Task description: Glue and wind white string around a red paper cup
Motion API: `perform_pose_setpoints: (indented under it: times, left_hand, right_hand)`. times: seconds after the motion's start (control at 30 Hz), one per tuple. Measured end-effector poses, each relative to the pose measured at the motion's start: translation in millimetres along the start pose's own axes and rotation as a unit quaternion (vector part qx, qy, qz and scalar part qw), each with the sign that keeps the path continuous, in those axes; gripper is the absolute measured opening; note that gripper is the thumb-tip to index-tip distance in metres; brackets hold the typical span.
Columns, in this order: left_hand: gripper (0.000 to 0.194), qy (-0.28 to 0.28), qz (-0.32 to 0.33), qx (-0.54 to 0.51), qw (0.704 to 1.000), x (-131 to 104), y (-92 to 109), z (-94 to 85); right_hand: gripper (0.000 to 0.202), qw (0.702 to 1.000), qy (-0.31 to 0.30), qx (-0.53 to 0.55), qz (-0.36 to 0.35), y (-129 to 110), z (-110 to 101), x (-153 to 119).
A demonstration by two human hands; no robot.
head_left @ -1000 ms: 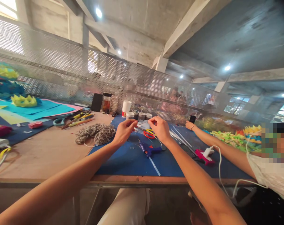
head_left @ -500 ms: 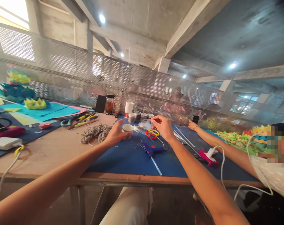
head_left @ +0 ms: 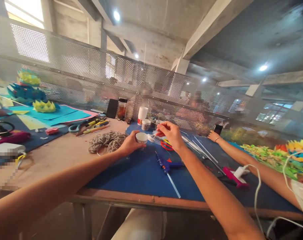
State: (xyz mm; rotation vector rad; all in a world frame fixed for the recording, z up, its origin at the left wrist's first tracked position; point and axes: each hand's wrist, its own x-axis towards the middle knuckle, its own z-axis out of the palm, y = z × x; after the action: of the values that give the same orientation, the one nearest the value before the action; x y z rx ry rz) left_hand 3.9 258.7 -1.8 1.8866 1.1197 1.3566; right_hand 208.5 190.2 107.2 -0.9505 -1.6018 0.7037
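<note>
My left hand [head_left: 131, 144] is closed around a small white cup [head_left: 141, 137], thumb and fingers on its sides. The cup's open mouth is tipped towards me. Right of it, my right hand [head_left: 170, 133] is raised in a pinch over the blue mat; what the fingertips hold, if anything, is too small to make out. Below that hand lies a blue glue gun [head_left: 164, 163], a clear glue stick protruding from its rear. Scissors with red and yellow handles [head_left: 166, 145] lie partly hidden behind my right hand.
A bundle of grey cord [head_left: 107, 141] lies left of the cup, with pliers and other tools [head_left: 91, 126] beyond. More small cups [head_left: 146, 124] stand behind. A co-worker's arm [head_left: 231, 155] reaches in from the right, near a magenta holder [head_left: 235, 176] with a white plug and cable.
My left hand has closed on the white cup, which has tipped towards me. My right hand has come nearer the cup. The view has shifted slightly.
</note>
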Motion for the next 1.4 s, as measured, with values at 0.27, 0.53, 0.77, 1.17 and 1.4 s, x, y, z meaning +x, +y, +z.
perform_pose_setpoints:
  times: [0.27,0.53,0.77,1.17,1.4]
  left_hand:
    - [0.072,-0.045,0.024,-0.063,0.997,-9.9,15.7,3.2]
    - [0.073,-0.046,0.026,-0.088,0.995,-10.3,16.4,5.0]
    - [0.070,-0.049,0.043,-0.067,0.996,-10.2,13.4,6.0]
    - [0.067,-0.053,0.058,-0.054,0.995,-14.4,19.5,3.9]
    - [0.076,-0.050,0.078,0.002,0.996,-16.2,21.0,4.0]
  right_hand:
    - [0.023,0.999,-0.037,0.037,0.005,22.0,7.8,9.0]
    - [0.021,0.997,-0.064,-0.034,-0.029,35.1,6.4,4.2]
    - [0.019,0.997,-0.063,-0.025,-0.037,32.2,8.9,-0.8]
    - [0.018,0.987,-0.060,-0.123,-0.087,36.2,7.1,-6.0]
    - [0.018,0.950,-0.048,-0.265,-0.157,34.4,7.0,-7.2]
